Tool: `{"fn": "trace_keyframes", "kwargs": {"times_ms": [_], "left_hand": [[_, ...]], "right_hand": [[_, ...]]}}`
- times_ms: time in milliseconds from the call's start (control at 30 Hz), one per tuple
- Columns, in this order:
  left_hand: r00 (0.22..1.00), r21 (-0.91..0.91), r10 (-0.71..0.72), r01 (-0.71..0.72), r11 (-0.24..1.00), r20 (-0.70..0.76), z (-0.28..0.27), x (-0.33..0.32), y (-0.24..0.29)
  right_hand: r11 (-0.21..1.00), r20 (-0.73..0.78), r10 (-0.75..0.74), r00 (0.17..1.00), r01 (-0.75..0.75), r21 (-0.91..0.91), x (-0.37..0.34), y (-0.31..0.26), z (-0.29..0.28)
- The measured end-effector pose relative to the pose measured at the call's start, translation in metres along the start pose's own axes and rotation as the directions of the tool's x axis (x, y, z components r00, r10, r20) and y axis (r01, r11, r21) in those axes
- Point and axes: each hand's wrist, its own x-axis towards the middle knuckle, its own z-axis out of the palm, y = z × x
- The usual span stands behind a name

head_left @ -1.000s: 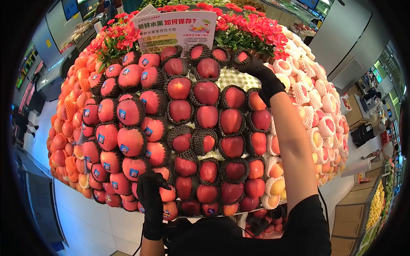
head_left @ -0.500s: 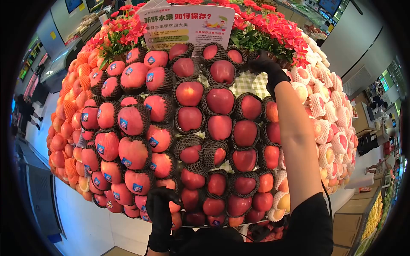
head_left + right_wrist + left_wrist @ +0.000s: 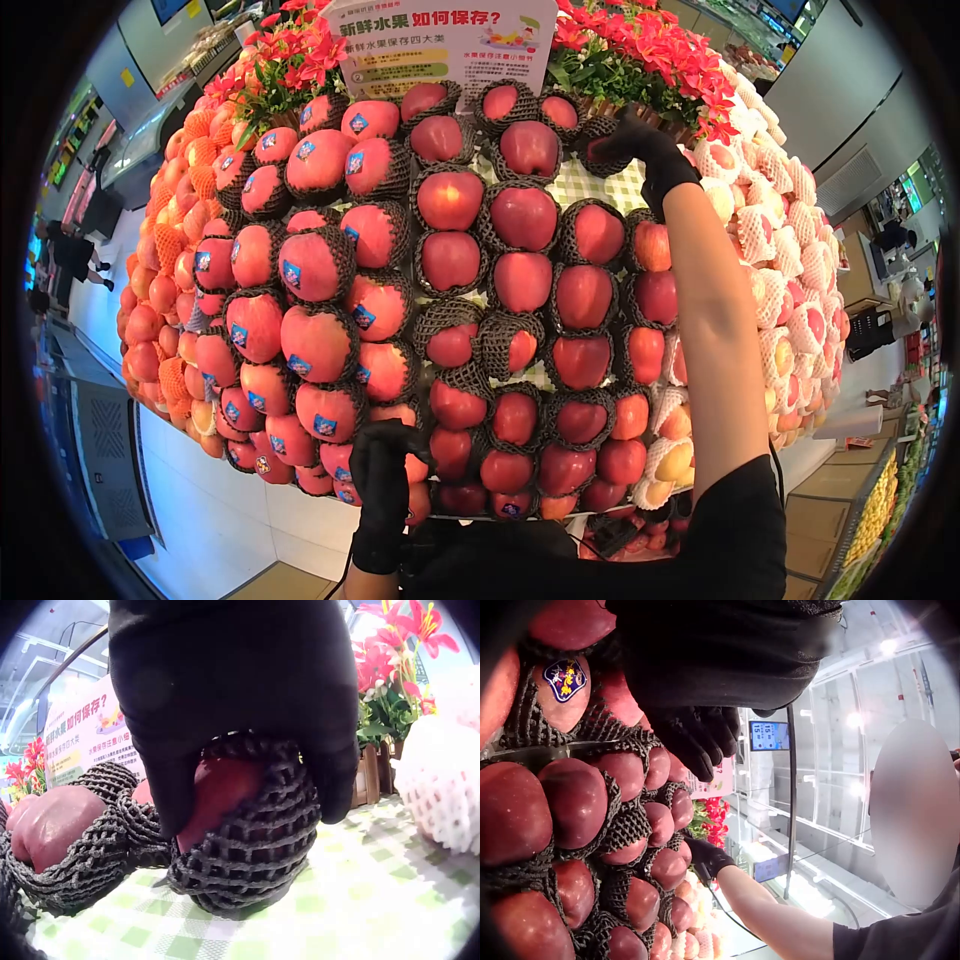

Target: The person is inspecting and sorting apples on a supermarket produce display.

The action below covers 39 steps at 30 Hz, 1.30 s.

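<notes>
My black-gloved right hand [image 3: 648,150] grips a red apple in a dark foam net [image 3: 603,147] at the back of the display. In the right wrist view, fingers and thumb of the hand [image 3: 240,682] straddle the netted apple [image 3: 251,832], which sits on green checked cloth [image 3: 330,874]. Beside it on the left is another netted apple [image 3: 64,825]. My gloved left hand [image 3: 385,480] hovers over the front edge near red apples [image 3: 458,452], fingers bent and apparently holding nothing; the left wrist view shows its fingers [image 3: 697,739] loosely curled above the apples.
Stickered apples [image 3: 310,340] fill the left side, with orange-netted fruit [image 3: 172,380] beyond. White-netted fruit [image 3: 770,290] covers the right. A printed sign [image 3: 440,50] and red flowers [image 3: 650,60] stand along the back. Rows of dark-netted apples lie under the right forearm.
The head view has shifted. My right hand remains at the back; the apple at its fingers now sits a little nearer the front, beside the checked cloth. My left hand keeps its pose.
</notes>
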Motion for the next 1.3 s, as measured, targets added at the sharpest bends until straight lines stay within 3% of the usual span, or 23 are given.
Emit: {"fn": "trace_keyframes", "kwargs": {"times_ms": [167,333,433,567,667,733,867,900,1033,1133,1233,1300], "left_hand": [[0.999,-0.039,0.016,-0.017,0.999,-0.030,0.010,-0.001,0.013],[0.993,0.035,0.055,-0.052,0.998,-0.106,0.018,-0.001,0.006],[0.995,-0.060,0.027,-0.033,0.998,-0.094,0.021,-0.006,0.014],[0.988,0.027,0.150,-0.151,0.988,0.029,0.000,-0.008,0.004],[0.986,-0.027,0.166,-0.166,0.986,-0.007,-0.002,-0.014,0.008],[0.987,-0.073,0.161,-0.161,0.984,-0.007,-0.009,-0.016,0.004],[0.988,-0.123,0.155,-0.153,0.981,0.008,-0.011,-0.021,0.025],[0.993,-0.170,0.114,-0.118,0.978,-0.033,-0.011,-0.022,0.025],[0.991,-0.163,0.126,-0.117,0.980,0.043,-0.022,-0.022,0.036],[0.989,-0.131,0.142,-0.136,0.982,0.037,-0.024,-0.026,0.050],[0.987,-0.144,0.150,-0.139,0.980,0.065,-0.034,-0.022,0.041],[0.985,-0.115,0.142,-0.131,0.985,0.093,-0.035,-0.016,0.037]], "right_hand": [[0.994,0.175,-0.011,0.985,-0.009,0.112,-0.022,-0.002,-0.016],[0.981,0.238,-0.004,0.971,-0.043,0.190,-0.047,-0.016,-0.028],[0.959,0.236,-0.009,0.972,-0.058,0.276,-0.060,-0.023,-0.041],[0.902,0.130,-0.058,0.990,-0.004,0.432,-0.070,-0.020,-0.060],[0.947,-0.115,-0.036,0.993,0.071,0.313,-0.105,-0.038,-0.066],[0.968,-0.202,-0.022,0.979,0.071,0.239,-0.127,-0.050,-0.059],[0.931,-0.453,-0.030,0.891,0.190,0.311,-0.182,-0.074,-0.047],[0.919,-0.451,0.004,0.893,0.174,0.354,-0.199,-0.082,-0.052],[0.822,-0.506,0.178,0.844,0.156,0.548,-0.274,-0.111,-0.055],[0.846,-0.616,0.125,0.778,0.240,0.476,-0.333,-0.128,-0.049],[0.420,-0.284,0.206,0.936,0.178,0.890,-0.384,-0.138,-0.038],[0.352,-0.226,0.191,0.955,0.148,0.924,-0.417,-0.157,-0.051]]}}
